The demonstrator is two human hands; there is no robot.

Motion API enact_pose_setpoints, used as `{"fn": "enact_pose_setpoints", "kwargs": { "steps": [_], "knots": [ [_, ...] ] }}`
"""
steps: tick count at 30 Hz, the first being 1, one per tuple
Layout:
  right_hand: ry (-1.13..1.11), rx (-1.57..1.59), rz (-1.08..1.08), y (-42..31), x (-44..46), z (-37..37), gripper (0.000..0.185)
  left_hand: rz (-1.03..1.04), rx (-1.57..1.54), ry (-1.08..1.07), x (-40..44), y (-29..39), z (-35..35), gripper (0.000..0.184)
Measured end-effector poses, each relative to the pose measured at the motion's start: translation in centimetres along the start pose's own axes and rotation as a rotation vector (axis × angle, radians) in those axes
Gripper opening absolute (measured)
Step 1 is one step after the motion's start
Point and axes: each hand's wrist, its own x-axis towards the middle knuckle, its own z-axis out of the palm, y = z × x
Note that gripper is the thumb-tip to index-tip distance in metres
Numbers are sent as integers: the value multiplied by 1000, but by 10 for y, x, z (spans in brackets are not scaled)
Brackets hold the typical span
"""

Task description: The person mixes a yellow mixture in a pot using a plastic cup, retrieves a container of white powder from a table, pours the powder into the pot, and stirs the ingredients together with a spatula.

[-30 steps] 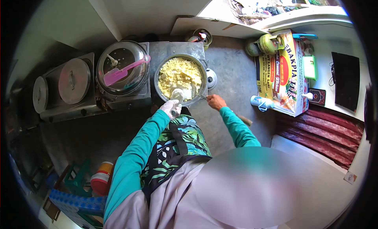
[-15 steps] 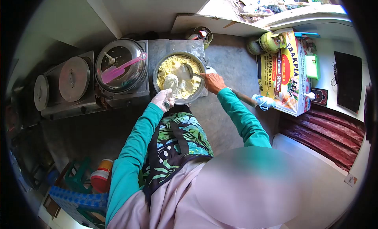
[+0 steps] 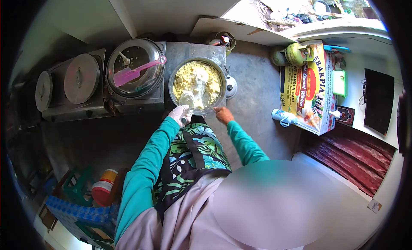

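Observation:
A round metal pot [image 3: 222, 95] stands on the stove, filled with crumbly yellow food [image 3: 182, 81] that has a white patch in its middle. My left hand [image 3: 178, 115], in a thin pale glove, is closed round the handle of a metal ladle [image 3: 186, 97]. The ladle's bowl lies over the near left part of the food. Just outside the pot's near right rim, my bare right hand [image 3: 224, 115] is closed on the long-handled spatula [image 3: 206, 99]. Its metal end is faint in the food, and most of its handle is hidden from view.
Left of the pot, a pink plastic spatula [image 3: 136, 72] lies across a large domed lid [image 3: 116, 56]. Two flat-lidded pots [image 3: 80, 80] stand farther left. A kettle-like lidded vessel [image 3: 231, 86] sits close at right. Beyond are a printed box [image 3: 311, 86] and a green gas cylinder [image 3: 296, 54].
My right hand has moved down and left, drawing the long-handled spatula toward the pot's near side. My left hand and the ladle have shifted slightly, and the camera view has moved a little.

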Motion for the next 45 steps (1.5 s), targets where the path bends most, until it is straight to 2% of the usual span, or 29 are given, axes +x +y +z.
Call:
{"fn": "enact_pose_setpoints", "kwargs": {
  "steps": [1, 3, 6, 7, 8, 11, 12, 15, 16, 18, 19, 22, 23, 24, 26, 31, 32, 34, 38, 42, 44, 45],
  "knots": [
    [2, 7, -5, -7, -4, -6, 29, -16, -13, 32, -1, 0, 3, 17],
    [-245, 535, 403, -38, -28, -37, 27, 67, 20, -40, 0, -4, -3, 17],
    [-303, 717, 521, -66, -52, -86, 26, 30, 33, -51, -2, -6, 2, 17],
    [-267, 659, 466, -67, -51, -92, 26, 97, 73, -34, -6, -6, 6, 17],
    [-263, 662, 468, -65, -45, -93, 26, 79, 24, -36, -9, -2, 10, 16],
    [-38, 276, 121, -65, -20, -95, 29, 158, 22, -42, -13, 12, 15, 17],
    [-38, 276, 117, -67, -11, -97, 29, 209, 48, -46, -12, 15, 15, 17],
    [66, -89, 38, -108, -4, -130, 31, 226, 35, 17, -22, 22, 26, 17],
    [64, -90, 33, -117, -2, -141, 31, 221, 39, 39, -24, 23, 24, 17],
    [-19, -285, -29, -124, 10, -154, 27, 201, 22, -1, -20, 21, 12, 17],
    [-38, -404, -135, -115, 15, -155, 25, 179, 12, -48, -18, 20, 7, 17],
    [6, -621, -149, -88, 16, -168, 29, 84, -82, -48, -18, 15, -2, 17],
    [4, -626, -148, -91, 9, -182, 30, 119, -38, 21, -35, 9, 10, 21],
    [1, -631, -149, -93, 2, -196, 32, 120, -48, 16, -33, 8, 8, 21],
    [-23, -506, -283, -98, -7, -219, 34, 59, -54, -64, -27, 5, -1, 22],
    [-161, -717, -265, -143, -12, -251, 30, 107, -29, -79, -26, 1, -8, 22],
    [-163, -720, -268, -144, -6, -247, 30, 108, -34, -80, -25, 0, -10, 22],
    [-85, -711, -430, -141, 12, -225, 24, 85, -78, -116, -22, -3, -14, 18],
    [-176, -743, -528, -150, 62, -153, 16, 169, -80, -38, -26, -13, -9, 17],
    [-149, -763, -623, -136, 82, -144, 14, 150, -153, -68, -32, -20, -5, 15],
    [-142, -711, -600, -110, 78, -151, 32, 204, -170, -85, -27, -28, -1, 15],
    [-168, -685, -598, -94, 77, -154, 35, 225, -158, -61, -22, -31, 2, 15]
  ]
}}
